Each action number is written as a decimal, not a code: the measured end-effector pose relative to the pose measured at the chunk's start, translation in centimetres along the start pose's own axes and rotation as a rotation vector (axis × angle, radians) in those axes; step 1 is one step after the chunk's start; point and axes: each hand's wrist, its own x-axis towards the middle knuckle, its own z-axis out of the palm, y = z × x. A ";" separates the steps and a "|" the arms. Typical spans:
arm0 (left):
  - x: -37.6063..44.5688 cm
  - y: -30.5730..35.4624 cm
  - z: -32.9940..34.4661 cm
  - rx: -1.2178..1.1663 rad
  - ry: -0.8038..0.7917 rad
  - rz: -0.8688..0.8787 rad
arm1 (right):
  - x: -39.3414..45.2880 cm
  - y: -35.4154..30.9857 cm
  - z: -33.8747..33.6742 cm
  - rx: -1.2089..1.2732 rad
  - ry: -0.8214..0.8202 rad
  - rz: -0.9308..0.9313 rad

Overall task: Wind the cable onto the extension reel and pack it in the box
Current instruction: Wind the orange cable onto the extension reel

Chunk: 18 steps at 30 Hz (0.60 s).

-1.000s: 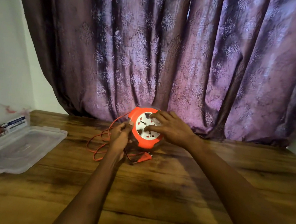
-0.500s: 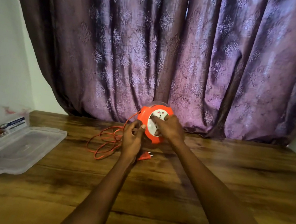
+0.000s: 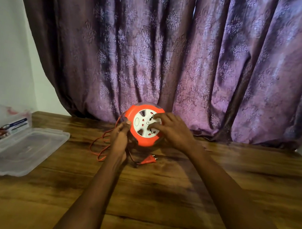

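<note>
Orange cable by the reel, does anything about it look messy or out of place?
Partly. Loose loops of the orange cable sprawl on the table left of the reel, and the plug lies in front, not yet wound in. No damage shows.

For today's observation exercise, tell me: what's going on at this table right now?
A person is winding an orange cable onto an orange-and-white extension reel. The right hand has fingers on the reel's white face; the left hand grips the cable beside it. Loose loops and the plug lie on the table. The clear box sits open, to the left.
</note>
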 end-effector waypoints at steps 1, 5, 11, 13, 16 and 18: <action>0.0 0.1 -0.1 0.012 -0.014 -0.010 | 0.2 0.2 -0.5 -0.072 -0.021 -0.050; -0.3 0.3 -0.1 0.064 -0.105 -0.039 | 0.5 0.1 -1.5 -0.270 -0.071 -0.225; -1.4 0.1 0.6 0.257 -0.177 0.103 | 0.3 0.6 -1.1 -0.420 -0.094 -0.325; -1.6 0.1 1.3 0.302 -0.202 0.177 | 0.2 0.8 -0.7 -0.462 -0.090 -0.231; -2.1 -0.1 2.1 0.273 -0.198 0.194 | 0.0 0.3 0.1 -0.284 -0.065 0.115; -2.4 -0.1 2.4 0.273 -0.183 0.200 | 0.5 -0.7 0.5 -0.030 -0.002 0.437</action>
